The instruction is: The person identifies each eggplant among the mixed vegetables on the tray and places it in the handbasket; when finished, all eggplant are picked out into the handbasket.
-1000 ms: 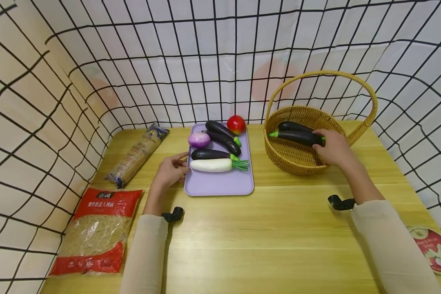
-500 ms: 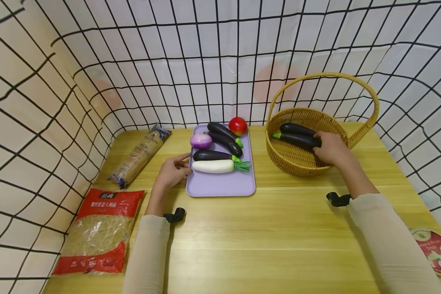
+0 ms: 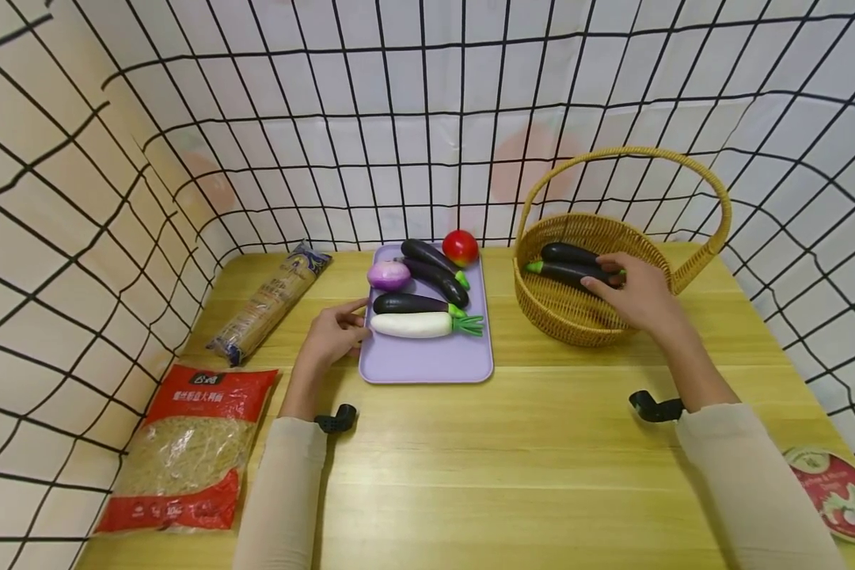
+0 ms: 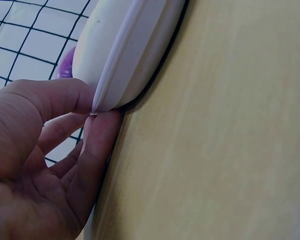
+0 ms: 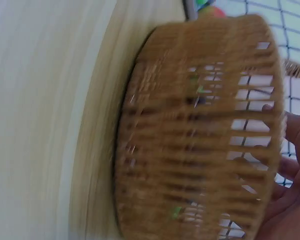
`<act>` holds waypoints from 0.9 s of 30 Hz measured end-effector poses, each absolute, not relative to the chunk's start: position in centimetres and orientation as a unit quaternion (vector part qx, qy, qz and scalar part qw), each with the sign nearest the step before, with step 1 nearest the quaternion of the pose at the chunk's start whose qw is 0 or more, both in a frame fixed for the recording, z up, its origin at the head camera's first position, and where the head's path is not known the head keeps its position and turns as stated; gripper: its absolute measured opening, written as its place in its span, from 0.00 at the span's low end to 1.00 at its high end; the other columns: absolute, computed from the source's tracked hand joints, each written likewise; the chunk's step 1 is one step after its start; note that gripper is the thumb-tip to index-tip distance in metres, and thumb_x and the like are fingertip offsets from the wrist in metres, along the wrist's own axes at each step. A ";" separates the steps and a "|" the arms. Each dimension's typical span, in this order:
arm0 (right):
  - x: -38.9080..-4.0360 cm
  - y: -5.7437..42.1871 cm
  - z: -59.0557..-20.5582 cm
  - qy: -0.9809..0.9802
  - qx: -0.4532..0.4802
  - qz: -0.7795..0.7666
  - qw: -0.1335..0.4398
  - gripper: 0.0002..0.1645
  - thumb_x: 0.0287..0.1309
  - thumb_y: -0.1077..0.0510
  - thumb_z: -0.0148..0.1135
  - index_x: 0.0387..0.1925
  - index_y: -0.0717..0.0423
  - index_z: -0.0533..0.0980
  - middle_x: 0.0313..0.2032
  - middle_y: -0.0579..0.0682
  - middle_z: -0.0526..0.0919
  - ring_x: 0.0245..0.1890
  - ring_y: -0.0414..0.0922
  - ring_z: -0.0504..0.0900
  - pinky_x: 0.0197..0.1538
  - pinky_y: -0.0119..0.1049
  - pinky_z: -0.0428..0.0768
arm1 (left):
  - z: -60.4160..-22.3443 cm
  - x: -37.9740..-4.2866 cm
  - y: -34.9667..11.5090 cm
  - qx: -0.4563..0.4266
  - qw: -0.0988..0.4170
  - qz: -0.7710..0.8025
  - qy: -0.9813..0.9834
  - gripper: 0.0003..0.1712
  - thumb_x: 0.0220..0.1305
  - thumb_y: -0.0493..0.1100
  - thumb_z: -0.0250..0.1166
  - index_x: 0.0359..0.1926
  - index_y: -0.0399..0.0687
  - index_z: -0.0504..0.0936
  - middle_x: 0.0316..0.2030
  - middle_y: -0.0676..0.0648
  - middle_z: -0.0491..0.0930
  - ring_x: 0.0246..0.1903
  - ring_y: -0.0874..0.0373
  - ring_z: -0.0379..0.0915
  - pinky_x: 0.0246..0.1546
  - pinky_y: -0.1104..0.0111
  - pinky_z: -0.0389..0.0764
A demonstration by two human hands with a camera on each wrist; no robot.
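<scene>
My left hand (image 3: 333, 332) pinches the left rim of a lilac tray (image 3: 426, 364), thumb above and a finger beneath in the left wrist view. On that tray lie a white radish (image 3: 413, 324), three eggplants, a purple onion (image 3: 389, 275) and, at the back right corner, a tomato (image 3: 460, 248). Inside the wicker basket (image 3: 566, 326), two eggplants lie side by side. Over the stem end of the front eggplant (image 3: 566, 274) is my right hand (image 3: 641, 294), thumb and fingers spread apart. Basketwork hides much of that hand in the right wrist view.
A spaghetti pack (image 3: 271, 305) and a red pasta bag (image 3: 185, 451) lie on the left. The basket's tall handle (image 3: 630, 151) arches over it. A round red-labelled lid (image 3: 837, 495) sits at the right edge. Black wire grid stands behind and at both sides.
My right hand has loosened from the front eggplant in the basket, its thumb and fingers parting. The left hand stays at the tray's rim.
</scene>
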State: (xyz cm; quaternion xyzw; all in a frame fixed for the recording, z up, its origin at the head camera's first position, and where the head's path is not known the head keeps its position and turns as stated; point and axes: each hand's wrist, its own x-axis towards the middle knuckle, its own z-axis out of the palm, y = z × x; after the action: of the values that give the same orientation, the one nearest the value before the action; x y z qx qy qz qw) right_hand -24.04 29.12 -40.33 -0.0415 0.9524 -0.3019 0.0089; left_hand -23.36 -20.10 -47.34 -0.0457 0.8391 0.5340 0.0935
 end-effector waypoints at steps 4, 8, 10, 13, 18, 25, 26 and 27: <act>-23.2 27.4 -40.0 0.936 -0.057 -0.347 -0.005 0.42 0.69 0.33 0.58 0.70 0.58 0.69 0.61 0.66 0.76 0.59 0.62 0.77 0.58 0.61 0.79 | -47.3 -23.3 -20.2 -0.044 0.093 0.532 0.840 0.37 0.62 0.35 0.69 0.72 0.61 0.75 0.45 0.42 0.80 0.37 0.55 0.77 0.31 0.65 0.89; -22.8 25.1 -40.2 0.920 -0.084 -0.382 -0.016 0.36 0.69 0.36 0.61 0.68 0.54 0.72 0.61 0.61 0.79 0.57 0.56 0.80 0.58 0.54 0.81 | -47.3 -23.3 -20.3 -0.043 0.095 0.533 0.840 0.37 0.62 0.35 0.69 0.72 0.61 0.75 0.45 0.42 0.80 0.37 0.55 0.77 0.31 0.65 0.89; -22.7 23.8 -40.3 0.912 -0.101 -0.396 -0.023 0.33 0.69 0.39 0.62 0.66 0.52 0.74 0.61 0.58 0.79 0.57 0.53 0.81 0.58 0.51 0.81 | -47.2 -23.2 -20.3 -0.044 0.097 0.533 0.839 0.37 0.63 0.35 0.69 0.72 0.61 0.75 0.45 0.42 0.80 0.37 0.55 0.77 0.31 0.64 0.89; -22.6 21.7 -40.4 0.903 -0.123 -0.410 -0.028 0.30 0.69 0.41 0.63 0.65 0.52 0.75 0.60 0.57 0.80 0.55 0.51 0.81 0.58 0.49 0.81 | -47.2 -23.2 -20.3 -0.043 0.097 0.533 0.840 0.37 0.63 0.35 0.69 0.72 0.61 0.75 0.45 0.42 0.80 0.37 0.55 0.77 0.31 0.64 0.89; -22.7 18.3 -40.6 0.892 -0.148 -0.426 -0.010 0.28 0.69 0.44 0.66 0.64 0.52 0.76 0.58 0.55 0.82 0.55 0.52 0.82 0.60 0.52 0.82 | -47.1 -23.2 -20.3 -0.044 0.098 0.532 0.840 0.37 0.63 0.36 0.69 0.72 0.61 0.75 0.46 0.42 0.80 0.38 0.54 0.77 0.32 0.64 0.89; -23.8 14.9 -41.7 0.862 -0.175 -0.471 0.064 0.27 0.69 0.51 0.66 0.65 0.56 0.76 0.62 0.57 0.81 0.58 0.54 0.83 0.62 0.52 0.83 | -47.3 -23.3 -20.4 -0.045 0.103 0.530 0.840 0.37 0.63 0.36 0.69 0.72 0.63 0.75 0.46 0.42 0.80 0.38 0.54 0.77 0.33 0.64 0.90; -23.9 14.5 -41.9 0.860 -0.178 -0.473 0.071 0.27 0.69 0.51 0.65 0.65 0.57 0.75 0.62 0.57 0.80 0.58 0.54 0.83 0.62 0.52 0.83 | -47.3 -23.3 -20.4 -0.046 0.102 0.531 0.840 0.37 0.63 0.36 0.69 0.72 0.63 0.75 0.46 0.42 0.80 0.38 0.54 0.77 0.33 0.64 0.90; -24.1 14.1 -42.1 0.858 -0.181 -0.474 0.077 0.27 0.70 0.51 0.65 0.65 0.58 0.75 0.63 0.57 0.80 0.59 0.55 0.83 0.62 0.52 0.83 | -47.3 -23.3 -20.4 -0.047 0.102 0.532 0.839 0.37 0.63 0.36 0.69 0.72 0.63 0.75 0.46 0.42 0.80 0.38 0.54 0.77 0.33 0.64 0.90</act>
State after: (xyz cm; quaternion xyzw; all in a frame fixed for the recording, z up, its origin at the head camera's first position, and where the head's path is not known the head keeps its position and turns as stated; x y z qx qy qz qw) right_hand -24.07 14.12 -42.07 -0.1812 0.8582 -0.4741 0.0766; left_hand -23.27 -20.37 -47.30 -0.0466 0.8394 0.5318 0.1018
